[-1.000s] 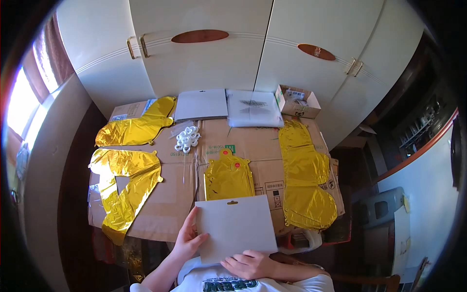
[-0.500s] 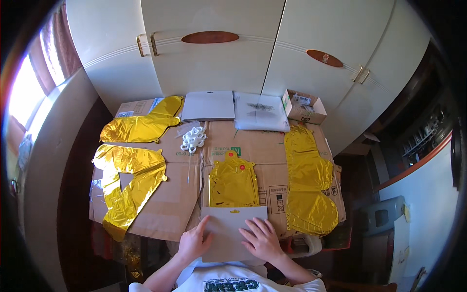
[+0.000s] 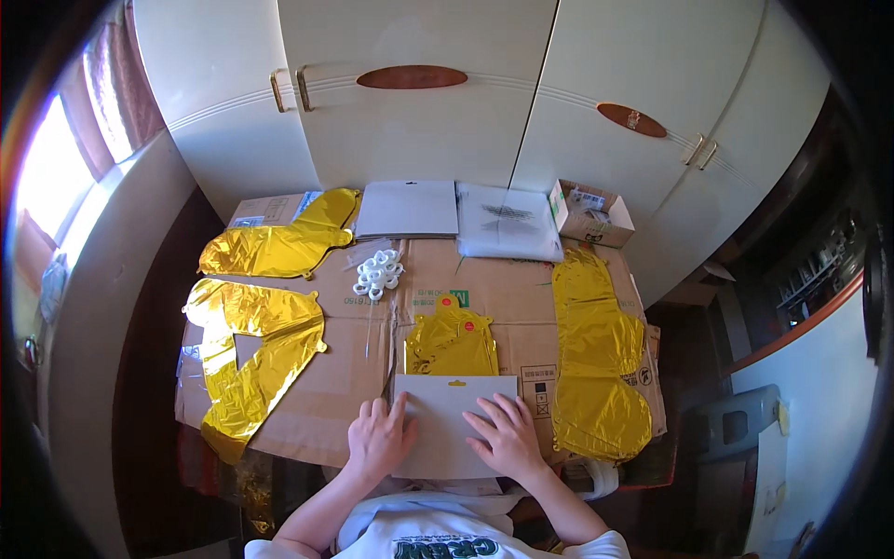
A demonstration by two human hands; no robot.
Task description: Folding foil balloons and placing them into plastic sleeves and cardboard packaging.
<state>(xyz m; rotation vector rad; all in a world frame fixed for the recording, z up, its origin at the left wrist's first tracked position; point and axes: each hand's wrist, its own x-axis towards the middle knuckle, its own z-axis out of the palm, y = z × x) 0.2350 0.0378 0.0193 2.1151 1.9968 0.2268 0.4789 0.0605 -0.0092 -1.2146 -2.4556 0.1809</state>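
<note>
A light grey card (image 3: 453,424) with a yellow-edged hang slot lies at the table's near edge. It overlaps the lower part of a folded gold foil balloon (image 3: 453,354) with two small red round stickers. My left hand (image 3: 377,443) rests on the card's left side, its index finger stretched along the card's edge. On the right side my right hand (image 3: 507,438) lies flat with fingers spread. Both hands press from above, and neither is closed round anything. Beyond the folded balloon sits a pile of white rings (image 3: 377,275).
Flat gold foil balloons lie at left (image 3: 251,349), far left (image 3: 279,244) and right (image 3: 603,363) on the cardboard-covered table (image 3: 358,410). Along the back are a stack of grey cards (image 3: 408,210), clear plastic bags (image 3: 507,228) and a small open box (image 3: 591,219), before white cabinets (image 3: 410,130).
The card has slid away from me with both hands on it and now covers more of the folded gold balloon. The whole view has shifted slightly.
</note>
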